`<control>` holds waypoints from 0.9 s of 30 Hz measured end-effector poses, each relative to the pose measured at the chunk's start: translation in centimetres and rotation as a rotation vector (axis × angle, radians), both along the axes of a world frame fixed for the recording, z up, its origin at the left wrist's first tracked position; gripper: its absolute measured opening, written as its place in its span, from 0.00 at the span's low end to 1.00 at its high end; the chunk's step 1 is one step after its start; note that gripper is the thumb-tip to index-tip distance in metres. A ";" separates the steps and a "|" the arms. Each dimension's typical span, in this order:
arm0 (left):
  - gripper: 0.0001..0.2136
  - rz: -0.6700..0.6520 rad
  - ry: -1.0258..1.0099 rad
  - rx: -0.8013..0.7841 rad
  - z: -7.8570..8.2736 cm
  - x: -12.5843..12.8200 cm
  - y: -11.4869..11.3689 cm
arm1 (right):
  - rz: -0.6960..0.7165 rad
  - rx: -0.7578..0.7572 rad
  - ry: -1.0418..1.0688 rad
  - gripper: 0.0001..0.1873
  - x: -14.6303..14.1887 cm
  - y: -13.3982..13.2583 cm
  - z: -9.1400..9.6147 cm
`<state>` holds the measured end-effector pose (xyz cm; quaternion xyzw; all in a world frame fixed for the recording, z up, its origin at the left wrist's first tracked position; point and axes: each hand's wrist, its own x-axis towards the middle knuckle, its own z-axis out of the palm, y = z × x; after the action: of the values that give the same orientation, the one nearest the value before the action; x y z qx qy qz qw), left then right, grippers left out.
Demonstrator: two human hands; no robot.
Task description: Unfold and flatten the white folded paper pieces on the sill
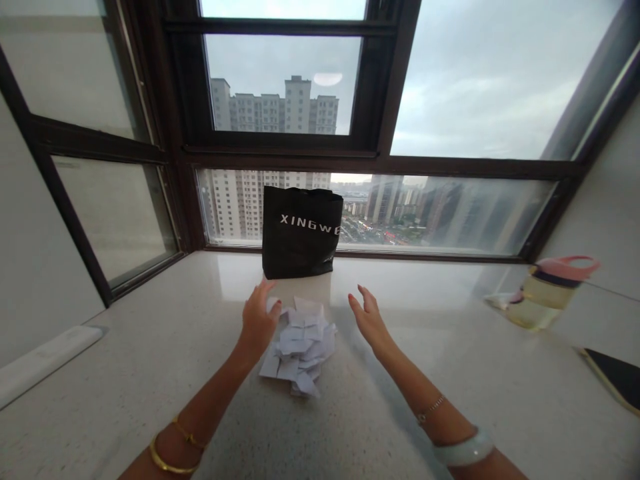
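Both hands are reaching out over a pale stone desk toward a loose pile of white paper scraps. The left hand is resting at the pile's left edge, its fingers spread and released, grasping nothing. The right hand is hovering just to the right of the pile, fingers open and empty too. A black bag with white lettering is standing just behind the scraps against the window, and a bottle with a pink lid is sitting well apart at the right.
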<state>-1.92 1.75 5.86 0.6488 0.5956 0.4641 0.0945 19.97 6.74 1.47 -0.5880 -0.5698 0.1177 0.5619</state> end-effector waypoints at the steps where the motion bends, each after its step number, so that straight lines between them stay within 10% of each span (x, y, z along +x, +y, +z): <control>1: 0.19 -0.081 0.088 0.001 -0.8 0.6 -0.6 | 0.020 -0.026 -0.018 0.30 0.6 0.3 -1.0; 5: 0.19 -0.421 0.516 0.041 -3.9 5.3 -2.9 | 0.093 -0.095 -0.077 0.28 1.2 1.4 -4.2; 10: 0.19 -0.330 0.711 -0.005 -5.9 8.4 -1.8 | 0.114 -0.084 -0.098 0.29 0.8 1.5 -6.0; 23: 0.18 -0.049 0.732 -0.201 -6.8 -1.9 0.9 | 0.174 -0.011 -0.459 0.21 -0.5 0.0 -7.8; 27: 0.18 -0.085 0.713 -0.103 -6.0 -0.9 0.5 | 0.253 -0.068 -0.505 0.23 -2.0 -1.5 -7.0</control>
<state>-2.84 2.24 -0.13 0.7885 0.5861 0.1736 -0.0675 17.99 5.20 -5.51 -0.5415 -0.7563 0.0557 0.3628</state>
